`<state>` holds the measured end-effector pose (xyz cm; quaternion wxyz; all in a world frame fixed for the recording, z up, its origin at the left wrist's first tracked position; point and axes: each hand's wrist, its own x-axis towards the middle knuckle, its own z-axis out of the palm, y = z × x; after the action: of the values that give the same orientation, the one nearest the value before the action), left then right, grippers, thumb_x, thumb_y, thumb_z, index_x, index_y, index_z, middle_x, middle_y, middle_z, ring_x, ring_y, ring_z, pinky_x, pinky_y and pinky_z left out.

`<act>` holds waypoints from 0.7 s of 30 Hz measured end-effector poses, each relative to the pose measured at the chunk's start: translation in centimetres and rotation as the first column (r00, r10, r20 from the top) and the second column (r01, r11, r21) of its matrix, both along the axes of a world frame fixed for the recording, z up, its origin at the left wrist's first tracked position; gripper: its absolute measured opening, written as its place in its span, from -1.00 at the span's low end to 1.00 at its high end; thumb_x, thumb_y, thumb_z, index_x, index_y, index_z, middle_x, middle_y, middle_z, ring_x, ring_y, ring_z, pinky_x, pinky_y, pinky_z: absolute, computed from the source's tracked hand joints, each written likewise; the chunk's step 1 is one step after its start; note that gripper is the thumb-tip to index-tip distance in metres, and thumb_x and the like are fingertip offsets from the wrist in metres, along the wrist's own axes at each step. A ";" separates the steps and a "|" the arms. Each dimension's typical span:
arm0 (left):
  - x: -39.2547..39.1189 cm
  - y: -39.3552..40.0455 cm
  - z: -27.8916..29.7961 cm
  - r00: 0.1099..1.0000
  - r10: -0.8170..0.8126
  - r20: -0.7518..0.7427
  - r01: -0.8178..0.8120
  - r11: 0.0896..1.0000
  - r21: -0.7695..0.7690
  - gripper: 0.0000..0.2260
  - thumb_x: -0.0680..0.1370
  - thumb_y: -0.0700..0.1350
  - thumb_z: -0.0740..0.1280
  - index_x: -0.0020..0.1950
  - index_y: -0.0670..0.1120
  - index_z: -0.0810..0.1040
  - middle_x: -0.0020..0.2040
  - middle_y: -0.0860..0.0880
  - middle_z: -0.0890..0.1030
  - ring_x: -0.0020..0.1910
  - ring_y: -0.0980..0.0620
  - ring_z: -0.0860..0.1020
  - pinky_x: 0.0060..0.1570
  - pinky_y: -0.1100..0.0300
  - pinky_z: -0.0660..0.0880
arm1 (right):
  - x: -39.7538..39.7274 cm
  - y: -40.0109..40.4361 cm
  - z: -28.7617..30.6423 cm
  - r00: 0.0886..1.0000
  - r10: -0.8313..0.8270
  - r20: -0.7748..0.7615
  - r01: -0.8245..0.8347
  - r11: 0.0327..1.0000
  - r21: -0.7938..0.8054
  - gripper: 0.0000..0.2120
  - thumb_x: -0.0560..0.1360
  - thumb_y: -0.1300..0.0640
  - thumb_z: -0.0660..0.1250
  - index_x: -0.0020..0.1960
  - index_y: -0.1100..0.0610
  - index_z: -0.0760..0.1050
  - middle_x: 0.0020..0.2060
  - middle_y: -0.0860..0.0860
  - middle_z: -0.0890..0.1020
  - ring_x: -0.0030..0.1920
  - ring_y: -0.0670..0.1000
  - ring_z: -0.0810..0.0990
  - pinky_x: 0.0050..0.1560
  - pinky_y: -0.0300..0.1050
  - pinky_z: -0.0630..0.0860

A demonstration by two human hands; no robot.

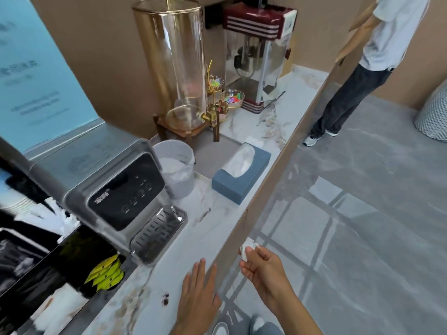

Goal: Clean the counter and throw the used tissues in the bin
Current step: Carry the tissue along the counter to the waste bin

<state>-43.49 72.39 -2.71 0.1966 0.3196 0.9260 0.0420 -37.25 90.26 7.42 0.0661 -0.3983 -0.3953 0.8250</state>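
Observation:
A marble-patterned counter (208, 228) runs from the bottom left toward the far right. My left hand (197, 293) lies flat and open on its near edge, beside a small dark stain (165, 299). My right hand (262, 269) hovers just off the counter's edge over the floor, pinching a crumpled white tissue (247, 249). A small grey bin (177, 168) lined with a white bag stands on the counter behind the water dispenser. Next to it sits a blue tissue box (242, 176) with a white tissue showing in its slot.
A silver water dispenser (113, 187) with a drip tray (158, 234) stands at the left. Farther back are a glass drink dispenser (179, 66), candy bowls (233, 97) and a red popcorn machine (256, 59). A person (358, 68) stands on the grey floor at the right.

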 end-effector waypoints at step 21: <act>-12.7 16.4 -0.2 0.861 0.506 0.048 -0.502 0.862 -0.069 -0.35 0.59 0.23 -0.04 0.59 0.13 -0.27 0.61 -0.06 -0.33 0.58 -0.11 -0.31 0.54 -0.09 -0.17 | -22.8 18.8 1.0 0.884 0.467 -0.005 -0.467 0.884 0.003 -0.86 0.53 0.20 0.41 0.07 0.20 0.60 -0.19 0.11 0.70 -0.30 -0.03 0.66 -0.22 -0.18 0.61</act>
<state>-56.21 88.84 -2.88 0.2171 0.0595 0.9713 0.0772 -60.01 109.06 8.44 -0.1330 -0.2893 -0.4799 0.8175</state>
